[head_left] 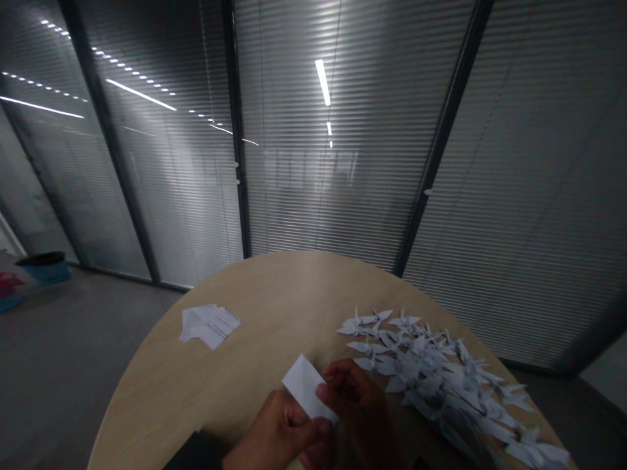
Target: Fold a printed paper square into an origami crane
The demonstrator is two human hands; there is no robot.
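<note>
A small folded white paper (302, 382) is held between my two hands above the near part of the table, one corner pointing away from me and a crease down its middle. My left hand (281, 427) pinches its lower edge, thumb on top. On the right edge, the thumb and fingers of my right hand (355, 398) are closed on the same paper. To the right of my hands lies a large heap of white folded paper cranes (421, 359). At the left stands a loose stack of white paper sheets (210, 323), some with printed lines.
The round wooden table (298, 281) has its far edge close to a glass wall with blinds (323, 209) and dark frames. On the floor at far left are a blue bin (46, 269) and a pink and blue object (7, 287).
</note>
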